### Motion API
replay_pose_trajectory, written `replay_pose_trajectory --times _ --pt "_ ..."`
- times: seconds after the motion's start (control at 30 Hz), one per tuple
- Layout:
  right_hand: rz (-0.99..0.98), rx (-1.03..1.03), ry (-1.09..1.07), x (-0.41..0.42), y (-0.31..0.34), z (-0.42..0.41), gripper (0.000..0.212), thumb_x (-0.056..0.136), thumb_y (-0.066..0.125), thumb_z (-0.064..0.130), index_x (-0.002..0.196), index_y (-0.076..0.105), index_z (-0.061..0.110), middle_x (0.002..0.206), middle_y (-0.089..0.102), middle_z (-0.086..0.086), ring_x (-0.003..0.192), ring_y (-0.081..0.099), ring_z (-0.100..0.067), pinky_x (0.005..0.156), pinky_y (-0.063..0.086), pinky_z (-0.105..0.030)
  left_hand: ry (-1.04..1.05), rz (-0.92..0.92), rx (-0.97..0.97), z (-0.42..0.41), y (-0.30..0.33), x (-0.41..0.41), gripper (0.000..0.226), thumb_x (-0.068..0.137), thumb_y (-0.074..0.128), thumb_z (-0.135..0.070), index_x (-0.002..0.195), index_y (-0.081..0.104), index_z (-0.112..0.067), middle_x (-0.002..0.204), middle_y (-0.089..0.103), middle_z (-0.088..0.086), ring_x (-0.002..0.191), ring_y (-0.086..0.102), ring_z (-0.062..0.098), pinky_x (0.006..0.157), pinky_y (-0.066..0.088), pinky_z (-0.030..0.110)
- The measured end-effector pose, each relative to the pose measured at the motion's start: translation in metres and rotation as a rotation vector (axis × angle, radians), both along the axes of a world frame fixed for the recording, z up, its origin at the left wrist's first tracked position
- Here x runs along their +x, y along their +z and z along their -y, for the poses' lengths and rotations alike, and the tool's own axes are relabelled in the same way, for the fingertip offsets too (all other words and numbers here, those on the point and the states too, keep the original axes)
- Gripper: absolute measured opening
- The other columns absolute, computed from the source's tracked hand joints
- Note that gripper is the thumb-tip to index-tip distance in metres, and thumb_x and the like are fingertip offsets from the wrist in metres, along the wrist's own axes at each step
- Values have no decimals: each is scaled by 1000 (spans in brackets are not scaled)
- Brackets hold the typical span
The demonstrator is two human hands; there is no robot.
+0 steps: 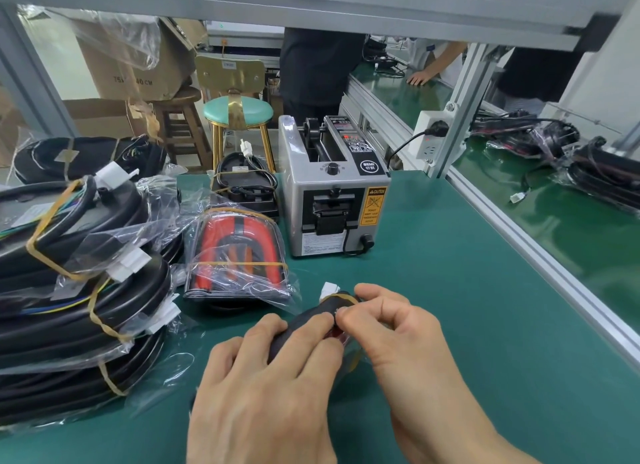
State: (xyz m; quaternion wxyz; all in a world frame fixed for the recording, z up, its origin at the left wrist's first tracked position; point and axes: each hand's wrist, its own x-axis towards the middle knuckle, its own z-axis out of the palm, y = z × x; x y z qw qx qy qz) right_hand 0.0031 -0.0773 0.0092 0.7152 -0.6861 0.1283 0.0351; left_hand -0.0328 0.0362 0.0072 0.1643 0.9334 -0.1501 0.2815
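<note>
In front of the dispenser point(332, 186), the bundle point(313, 320) is gripped by the left hand point(263, 387) and pinched at its middle by the right hand point(398, 332), so its rubber band point(346, 295) could be snapped off, and the bundle sprung loose, if pulled too hard.

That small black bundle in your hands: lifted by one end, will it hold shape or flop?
It will probably hold its shape: a rubber band cinches the bundle near its white connector. It is likely light, since the left hand and right hand work it mostly with fingertips. Its rounded, smooth black surface might slip or roll if set down loose.
</note>
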Motion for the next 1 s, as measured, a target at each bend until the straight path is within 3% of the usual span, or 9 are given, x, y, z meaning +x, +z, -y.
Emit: replay_pose_trajectory --times 0.2,0.3,0.4,0.47,0.53,0.63,0.7,0.83,1.0 --pt "14 -53 -53 1 -7 1 5 66 71 19 70 70 15 100 61 16 79 58 13 63 40 -13 22 -22 30 3 0 -1 37 74 38 -22 73 75 -22 95 74 -10 75 71 27 60 54 36" --pt "12 -6 -133 3 -10 7 27 74 71 11 93 60 26 95 62 9 64 57 9 55 42 -8 33 -31 30 3 0 -2 35 73 39 -22 72 74 -21 94 74 -9 75 71 28 60 54 36" --pt "30 44 -106 5 -6 13 26 80 65 17 102 59 31 103 61 16 78 56 15 64 43 -5 30 -25 48 3 0 -1 36 72 38 -21 70 74 -21 93 75 -9 74 71 27 60 54 36" --pt "99 -53 -13 7 -7 14 31 72 70 34 101 60 36 105 60 25 94 53 18 77 42 -6 26 -23 61 2 0 -1 38 74 38 -22 71 75 -21 92 75 -8 73 71 27 58 54 37" --pt "129 -210 147 9 -4 11 31 65 70 42 96 61 39 99 61 29 93 55 15 78 41 -8 30 -8 68 2 0 -1 41 82 37 -23 73 76 -21 91 75 -8 73 72 27 59 55 37" --pt "153 -277 200 20 -5 14 7 80 66 17 80 66 24 81 68 14 75 61 -2 75 48 -25 25 30 82 3 -3 0 38 80 39 -21 72 76 -20 91 75 -7 72 72 28 59 56 38" --pt "171 -254 226 28 -5 22 13 83 62 9 76 66 20 74 68 11 70 59 -2 72 47 -23 27 37 90 2 -3 1 36 74 40 -19 71 76 -20 90 75 -7 71 72 28 58 57 39" --pt "245 -299 458 35 -3 35 8 84 70 18 82 70 26 90 67 12 83 62 0 81 45 -14 16 13 86 -1 -1 3 36 71 40 -21 71 76 -22 94 74 -9 72 72 25 59 56 36" --pt "242 -263 566 44 -7 47 12 78 74 23 84 72 32 100 64 10 94 64 -10 97 47 -36 25 -31 39 1 2 7 29 72 46 -39 71 72 -26 89 72 -17 69 68 18 64 44 29"
